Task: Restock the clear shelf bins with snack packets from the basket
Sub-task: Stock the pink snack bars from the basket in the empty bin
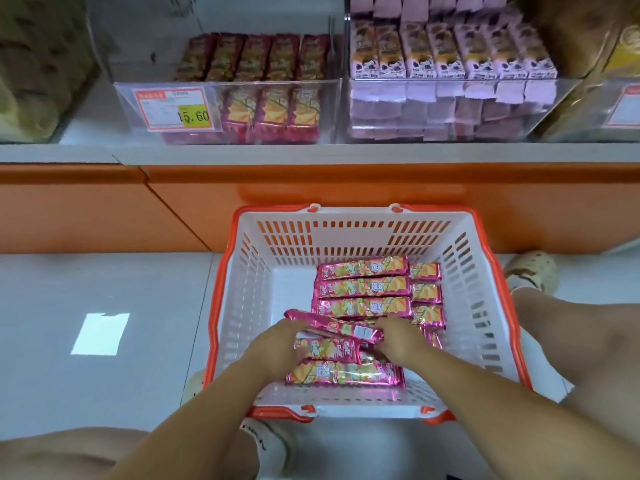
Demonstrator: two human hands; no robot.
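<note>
I've got both hands in the basket [491, 282], lower centre: left hand [277, 344] and right hand [398, 337] closing on pink packets [341, 329]. Lift level, w/ ends square, toward the half-full bin [228, 112] upper left.

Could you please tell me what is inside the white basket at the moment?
The basket holds pink snack packets in rows. Both hands, left and right, grip a tilted packet, covering whatever lies beneath.
</note>
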